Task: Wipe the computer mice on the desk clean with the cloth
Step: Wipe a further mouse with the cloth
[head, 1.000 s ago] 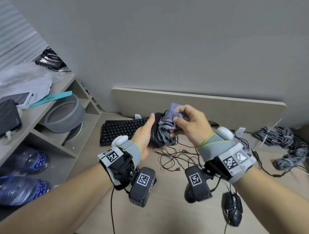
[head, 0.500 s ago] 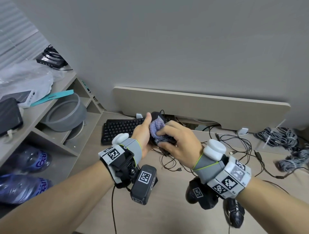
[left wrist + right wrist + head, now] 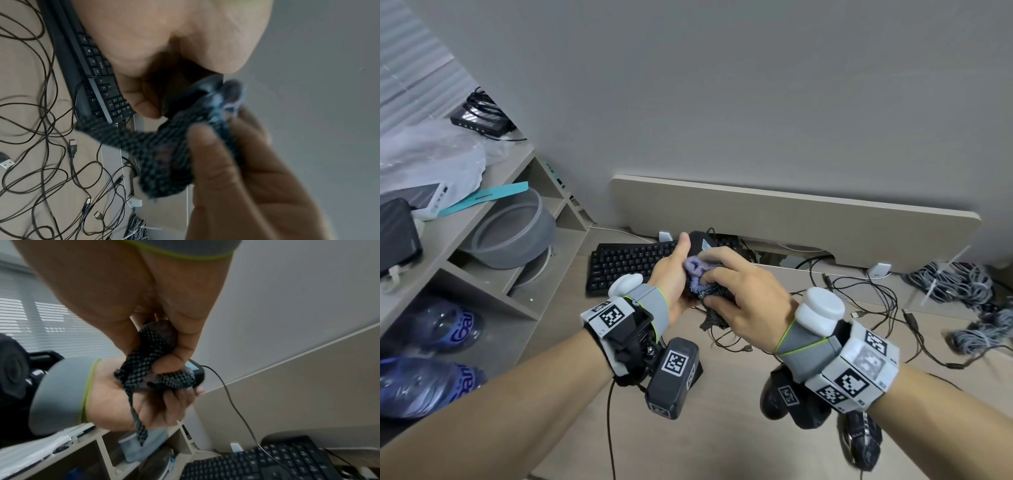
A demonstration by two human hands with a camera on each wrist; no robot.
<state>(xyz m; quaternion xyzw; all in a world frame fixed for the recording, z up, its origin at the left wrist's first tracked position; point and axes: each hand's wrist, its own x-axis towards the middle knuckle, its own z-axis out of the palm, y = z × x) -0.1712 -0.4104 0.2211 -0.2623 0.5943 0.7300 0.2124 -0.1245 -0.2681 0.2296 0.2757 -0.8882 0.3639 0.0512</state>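
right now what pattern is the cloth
A black-and-white check weave on the cloth, with a lilac fuzzy side; clearest in the right wrist view.

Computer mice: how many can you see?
2. One black mouse is held up in the left hand, being rubbed with the cloth. Another mouse lies on the desk below the right wrist. More may hide behind the arms.

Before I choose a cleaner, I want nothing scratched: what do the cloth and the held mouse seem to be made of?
The cloth looks like a soft woven or knitted textile: a dark side with a fine light check, a fluffy lilac side in the head view, and it crumples limply in the right hand. The mouse, gripped by the left hand, looks like black matte plastic, though most of it is hidden.
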